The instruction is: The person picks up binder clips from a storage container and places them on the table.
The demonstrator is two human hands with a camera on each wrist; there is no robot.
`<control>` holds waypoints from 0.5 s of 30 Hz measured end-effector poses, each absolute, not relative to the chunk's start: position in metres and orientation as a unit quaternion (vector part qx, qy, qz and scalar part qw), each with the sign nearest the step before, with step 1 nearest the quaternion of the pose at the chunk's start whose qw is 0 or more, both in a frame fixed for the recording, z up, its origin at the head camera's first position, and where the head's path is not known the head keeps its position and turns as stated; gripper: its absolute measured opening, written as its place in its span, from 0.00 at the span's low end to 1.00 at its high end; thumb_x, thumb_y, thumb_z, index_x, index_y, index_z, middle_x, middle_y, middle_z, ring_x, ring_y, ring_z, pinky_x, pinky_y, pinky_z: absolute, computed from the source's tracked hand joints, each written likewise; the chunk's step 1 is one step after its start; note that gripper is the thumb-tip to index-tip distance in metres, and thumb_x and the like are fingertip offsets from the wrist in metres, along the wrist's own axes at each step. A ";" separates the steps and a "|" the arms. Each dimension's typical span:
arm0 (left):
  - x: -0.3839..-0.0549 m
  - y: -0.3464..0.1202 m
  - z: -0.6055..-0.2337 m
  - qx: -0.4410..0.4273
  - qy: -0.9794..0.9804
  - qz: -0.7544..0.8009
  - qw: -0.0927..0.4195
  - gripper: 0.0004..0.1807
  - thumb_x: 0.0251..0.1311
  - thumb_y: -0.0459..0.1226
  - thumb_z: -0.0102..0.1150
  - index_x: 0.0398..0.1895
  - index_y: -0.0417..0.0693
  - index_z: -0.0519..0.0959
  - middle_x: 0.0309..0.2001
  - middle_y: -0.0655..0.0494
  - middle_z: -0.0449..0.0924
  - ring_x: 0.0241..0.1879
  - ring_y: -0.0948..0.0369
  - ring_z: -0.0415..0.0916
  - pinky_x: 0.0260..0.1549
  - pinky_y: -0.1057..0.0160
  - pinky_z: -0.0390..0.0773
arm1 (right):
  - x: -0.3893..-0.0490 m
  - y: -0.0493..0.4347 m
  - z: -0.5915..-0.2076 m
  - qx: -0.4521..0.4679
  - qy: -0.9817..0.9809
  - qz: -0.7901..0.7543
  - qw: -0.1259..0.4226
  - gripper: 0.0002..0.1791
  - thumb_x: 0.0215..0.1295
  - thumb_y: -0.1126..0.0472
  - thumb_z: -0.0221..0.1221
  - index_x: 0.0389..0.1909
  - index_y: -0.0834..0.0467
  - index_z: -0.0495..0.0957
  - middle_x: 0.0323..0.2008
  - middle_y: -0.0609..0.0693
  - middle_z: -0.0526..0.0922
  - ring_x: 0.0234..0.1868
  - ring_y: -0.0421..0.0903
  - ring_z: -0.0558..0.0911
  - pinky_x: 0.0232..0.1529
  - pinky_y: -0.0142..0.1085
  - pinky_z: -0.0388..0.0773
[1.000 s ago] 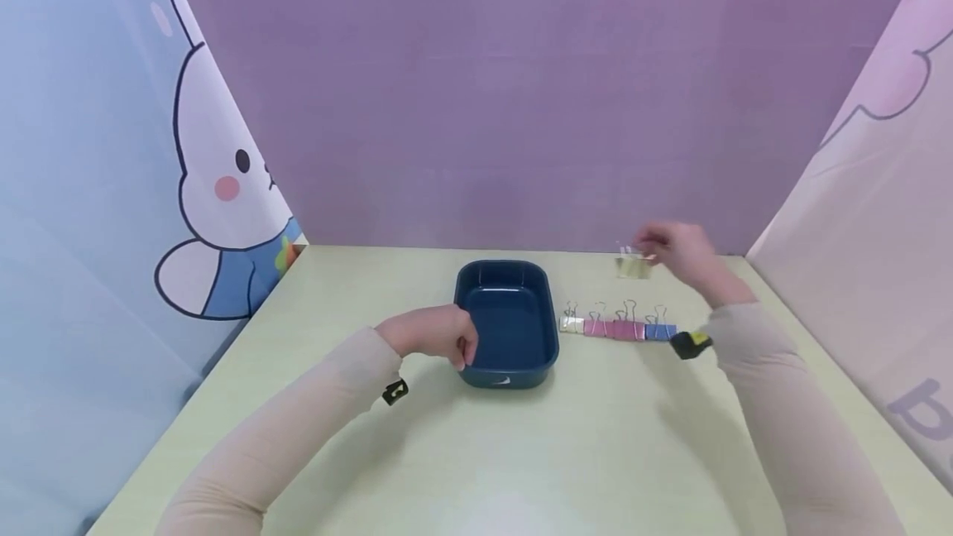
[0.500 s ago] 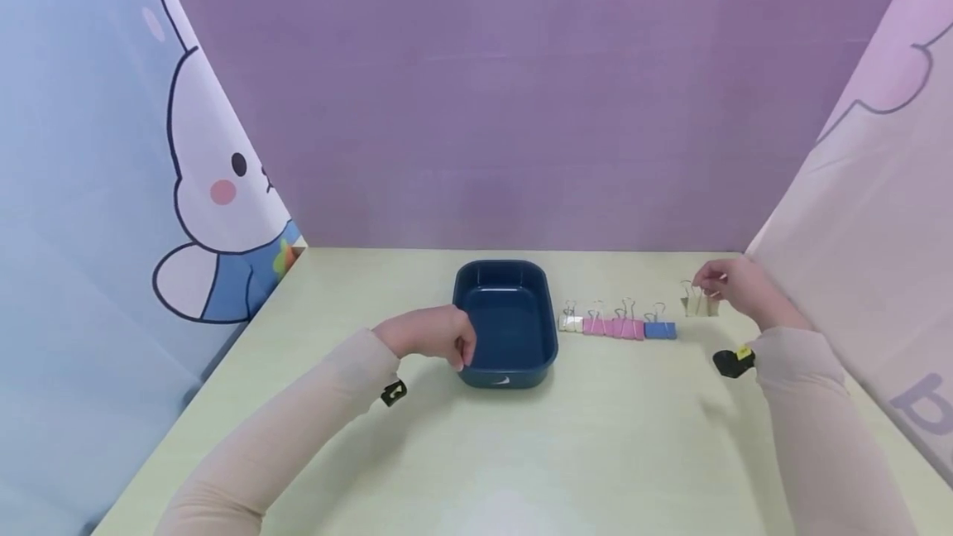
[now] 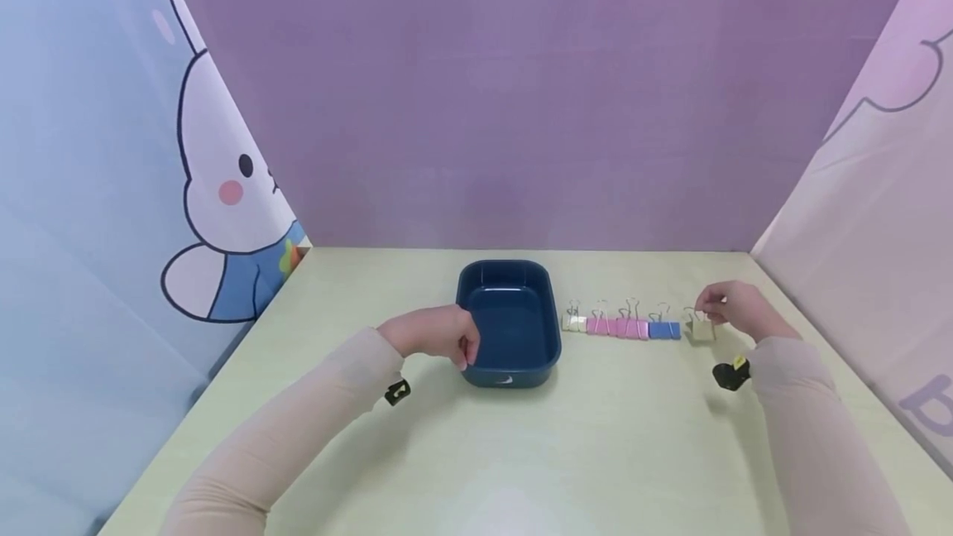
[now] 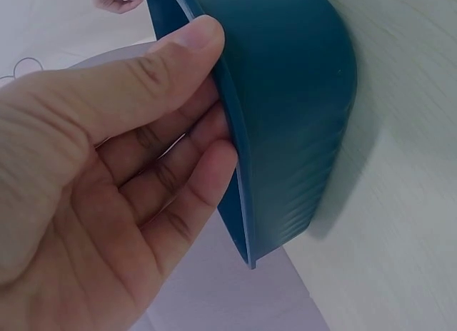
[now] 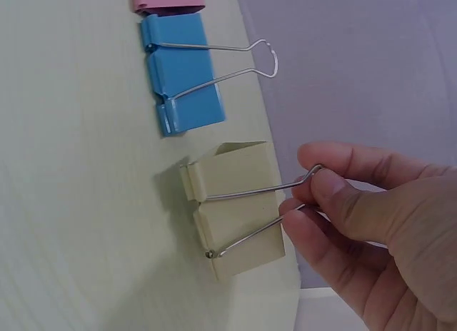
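My left hand holds the near-left rim of a dark blue plastic bin. In the left wrist view its thumb lies on the rim and the fingers curl inside. At the right, my right hand pinches the wire handle of a cream binder clip between thumb and fingers. This clip is at the right end of a row, low over the table; whether it touches the surface I cannot tell. Beside it, with a small gap, stands a blue binder clip. Further left are two pink binder clips and a pale, shiny binder clip.
The pale table extends in front of the bin and the clips. A purple backdrop rises behind the table's far edge. Printed cloth panels stand along both sides.
My right hand has carried the cream binder clip from behind the row, first to the right, then down beside the blue clip. My left hand has stayed on the bin's rim.
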State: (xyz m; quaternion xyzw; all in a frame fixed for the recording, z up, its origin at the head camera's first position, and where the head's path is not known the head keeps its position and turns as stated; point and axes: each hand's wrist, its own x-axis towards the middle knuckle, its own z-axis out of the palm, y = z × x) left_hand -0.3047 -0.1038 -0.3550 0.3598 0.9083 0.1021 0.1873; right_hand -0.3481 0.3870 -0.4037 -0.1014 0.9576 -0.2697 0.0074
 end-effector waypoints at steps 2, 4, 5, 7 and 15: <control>-0.304 -0.104 -0.355 0.359 0.909 0.103 0.187 0.08 0.51 0.31 0.71 0.24 0.55 0.84 0.26 0.68 0.80 0.29 0.67 0.76 0.33 0.70 0.78 | -0.348 0.385 -0.404 -0.101 0.957 -0.272 0.013 0.05 0.65 0.73 0.55 0.33 0.67 0.80 0.30 0.57 0.81 0.32 0.44 0.80 0.34 0.40 0.82; -0.304 -0.104 -0.355 0.359 0.908 0.104 0.187 0.08 0.51 0.31 0.71 0.24 0.55 0.84 0.26 0.68 0.80 0.29 0.67 0.76 0.33 0.70 0.78 | -0.348 0.384 -0.403 -0.097 0.957 -0.273 0.020 0.05 0.65 0.74 0.54 0.34 0.67 0.79 0.31 0.58 0.81 0.33 0.46 0.80 0.35 0.41 0.82; -0.304 -0.104 -0.355 0.360 0.908 0.104 0.187 0.08 0.51 0.31 0.71 0.24 0.55 0.84 0.26 0.68 0.80 0.29 0.67 0.76 0.33 0.70 0.78 | -0.347 0.383 -0.403 -0.097 0.956 -0.274 0.023 0.05 0.65 0.74 0.54 0.34 0.68 0.79 0.31 0.59 0.81 0.33 0.47 0.80 0.36 0.42 0.82; -0.304 -0.105 -0.355 0.362 0.908 0.103 0.187 0.08 0.51 0.31 0.71 0.24 0.55 0.84 0.26 0.68 0.80 0.29 0.67 0.76 0.33 0.70 0.78 | -0.346 0.382 -0.402 -0.096 0.956 -0.277 0.028 0.05 0.66 0.74 0.53 0.34 0.69 0.78 0.33 0.61 0.81 0.35 0.49 0.80 0.37 0.43 0.83; -0.302 -0.107 -0.353 0.366 0.906 0.106 0.185 0.08 0.51 0.31 0.71 0.24 0.55 0.84 0.26 0.68 0.80 0.29 0.67 0.76 0.33 0.70 0.78 | -0.343 0.377 -0.399 -0.094 0.954 -0.283 0.028 0.06 0.65 0.76 0.53 0.35 0.71 0.78 0.35 0.64 0.81 0.36 0.49 0.80 0.38 0.44 0.83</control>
